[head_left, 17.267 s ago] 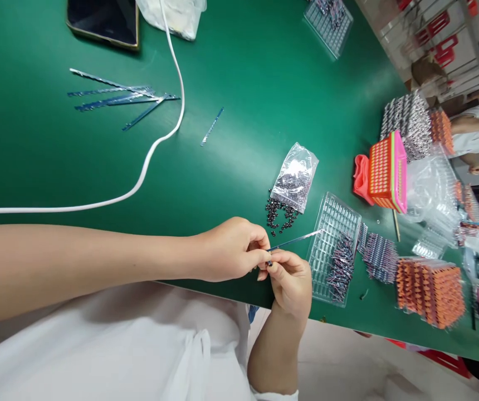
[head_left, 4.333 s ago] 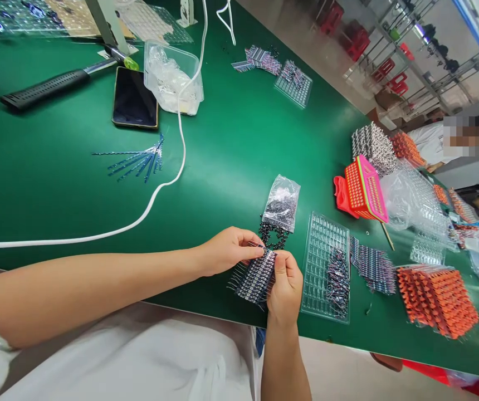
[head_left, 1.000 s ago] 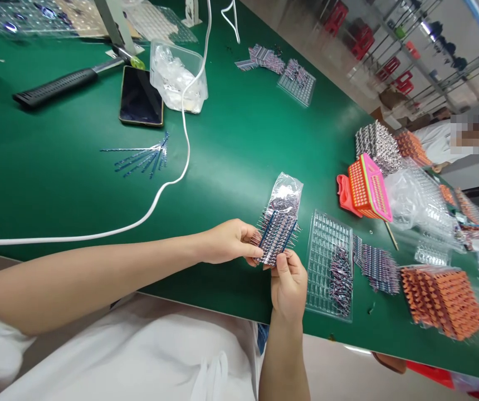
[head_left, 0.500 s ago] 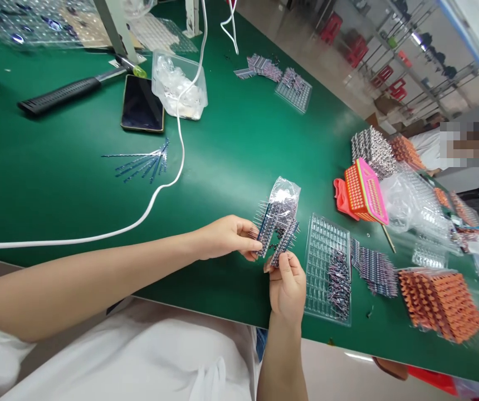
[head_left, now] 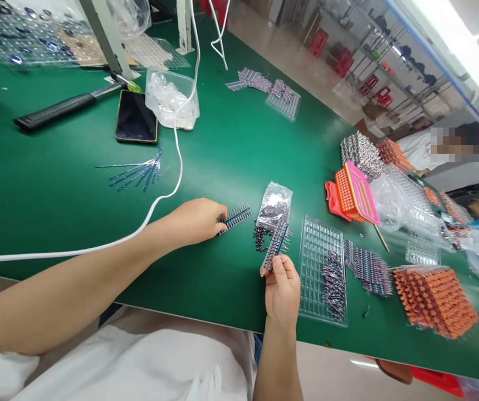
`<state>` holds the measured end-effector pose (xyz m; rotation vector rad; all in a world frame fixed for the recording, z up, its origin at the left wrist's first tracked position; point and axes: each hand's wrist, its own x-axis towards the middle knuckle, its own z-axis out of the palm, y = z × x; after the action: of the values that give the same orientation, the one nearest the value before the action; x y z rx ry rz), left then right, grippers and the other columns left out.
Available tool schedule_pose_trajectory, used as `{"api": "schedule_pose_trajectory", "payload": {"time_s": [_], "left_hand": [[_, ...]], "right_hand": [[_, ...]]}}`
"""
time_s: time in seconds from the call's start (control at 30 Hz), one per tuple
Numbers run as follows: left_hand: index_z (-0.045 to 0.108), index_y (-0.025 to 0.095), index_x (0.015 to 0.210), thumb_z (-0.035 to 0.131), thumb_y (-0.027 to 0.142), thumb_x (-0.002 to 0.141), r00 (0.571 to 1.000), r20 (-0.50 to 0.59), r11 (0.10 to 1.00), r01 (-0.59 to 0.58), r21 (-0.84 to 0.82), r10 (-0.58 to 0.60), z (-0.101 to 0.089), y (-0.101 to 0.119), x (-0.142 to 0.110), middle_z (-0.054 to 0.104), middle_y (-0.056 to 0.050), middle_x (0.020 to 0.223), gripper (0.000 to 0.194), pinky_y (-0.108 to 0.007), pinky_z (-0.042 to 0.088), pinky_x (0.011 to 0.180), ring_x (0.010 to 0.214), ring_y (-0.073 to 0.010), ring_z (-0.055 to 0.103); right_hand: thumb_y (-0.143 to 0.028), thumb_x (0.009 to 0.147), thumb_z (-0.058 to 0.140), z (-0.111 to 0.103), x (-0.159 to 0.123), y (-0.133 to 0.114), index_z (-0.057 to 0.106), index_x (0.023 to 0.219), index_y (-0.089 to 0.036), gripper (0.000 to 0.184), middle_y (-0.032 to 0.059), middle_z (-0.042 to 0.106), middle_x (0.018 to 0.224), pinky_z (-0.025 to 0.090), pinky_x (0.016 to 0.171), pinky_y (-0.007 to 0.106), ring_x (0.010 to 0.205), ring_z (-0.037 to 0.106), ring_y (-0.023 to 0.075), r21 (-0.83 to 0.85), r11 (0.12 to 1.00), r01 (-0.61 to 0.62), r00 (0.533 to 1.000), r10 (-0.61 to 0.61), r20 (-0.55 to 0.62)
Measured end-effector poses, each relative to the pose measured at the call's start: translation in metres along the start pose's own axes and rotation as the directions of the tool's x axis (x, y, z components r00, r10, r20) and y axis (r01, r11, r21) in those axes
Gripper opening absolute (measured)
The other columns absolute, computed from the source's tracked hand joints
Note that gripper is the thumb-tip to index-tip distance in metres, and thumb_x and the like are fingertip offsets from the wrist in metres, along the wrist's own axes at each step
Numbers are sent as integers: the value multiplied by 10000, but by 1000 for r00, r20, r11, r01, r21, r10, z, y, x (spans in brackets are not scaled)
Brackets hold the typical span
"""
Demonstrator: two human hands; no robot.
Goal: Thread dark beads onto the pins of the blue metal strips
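My left hand (head_left: 195, 221) rests low on the green table (head_left: 239, 145) and pinches one end of a blue taped strip of small components (head_left: 236, 216). My right hand (head_left: 282, 289) holds a second such strip (head_left: 276, 247) upright by its lower end, fingers closed on it. Between the two strips lie a small clear bag of dark beads (head_left: 274, 204) and several loose beads (head_left: 259, 236) spilled beside it. A clear plastic grid tray (head_left: 318, 250) with a pile of components in it lies just right of my right hand.
A white cable (head_left: 156, 200) curves across the table. Bare blue strips (head_left: 137, 172), a phone (head_left: 136, 116), a clear tub (head_left: 171, 98) and a black-handled tool (head_left: 58, 108) lie farther back. Orange component stacks (head_left: 434, 298), a pink basket (head_left: 354, 192) and another person sit at right.
The block of strips held in both hands has been pulled apart into two. My left hand moved left and down to the table with one strip; my right hand kept the other.
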<state>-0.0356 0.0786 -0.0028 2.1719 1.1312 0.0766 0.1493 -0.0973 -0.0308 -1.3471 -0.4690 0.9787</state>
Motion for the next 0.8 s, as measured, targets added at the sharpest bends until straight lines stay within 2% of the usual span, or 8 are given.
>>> {"api": "schedule_pose_trajectory", "payload": {"time_s": [0.1,0.2,0.27,0.33,0.4,0.47,0.63,0.8], "left_hand": [[737,165,1085,604,380,862,982,-173,987,-55,149,81,-2,5,-5,718,-151,1056,338,-405,462,884,1057,-346,606],[677,136,1210,589,392,901,943,-262,973,-225,-48,205,0,19,-9,676,-155,1216,411,-437,416,1029,1166,-319,561],[670,160,1199,622,427,887,957,-206,902,-268,-338,206,5,28,-11,698,-125,1190,414,-386,468,978,1078,-263,622],[671,169,1172,651,426,866,969,-96,748,-238,-620,229,12,34,-13,730,-96,1113,400,-353,514,911,990,-229,666],[672,168,1127,679,403,849,976,-53,574,-167,-801,210,21,37,-14,744,-76,1049,364,-344,526,910,984,-216,679],[683,171,1036,709,380,823,983,-8,469,-95,-878,185,27,37,-13,750,-48,947,300,-335,531,878,924,-203,685],[692,168,830,749,340,775,987,33,375,-28,-927,156,31,36,-10,694,5,757,189,-297,520,795,766,-157,643],[702,146,816,772,346,779,993,40,237,13,-971,109,34,33,-6,672,3,696,215,-270,493,729,679,-127,600]], "right_hand": [[-470,760,788,0,-1,0,645,772,-186,318,-34,553,681,434,596,242,604,504,97,-16,1000,-8,1000,8,6],[-472,761,786,-2,-3,4,666,803,-185,314,-25,577,679,438,604,249,608,505,107,-94,996,3,1000,-1,19],[-464,775,775,-4,-5,7,685,843,-184,302,-7,611,735,449,612,255,631,520,116,-162,987,21,999,-16,33],[-452,787,767,-6,-6,8,701,874,-186,287,11,634,811,462,625,258,674,540,128,-219,975,39,998,-26,62],[-448,801,753,-5,-7,7,708,864,-191,269,13,629,826,466,626,253,697,542,135,-270,961,52,994,-24,107],[-451,821,732,-3,-9,4,707,842,-198,256,5,612,800,462,613,246,688,533,134,-324,944,64,989,-15,149],[-451,855,697,2,-11,-2,710,812,-203,251,2,609,758,451,591,244,661,527,134,-400,907,132,981,-62,183],[-495,897,632,-5,-8,7,738,956,-201,317,42,684,858,493,645,288,670,584,150,-308,940,146,982,-100,159]]}}
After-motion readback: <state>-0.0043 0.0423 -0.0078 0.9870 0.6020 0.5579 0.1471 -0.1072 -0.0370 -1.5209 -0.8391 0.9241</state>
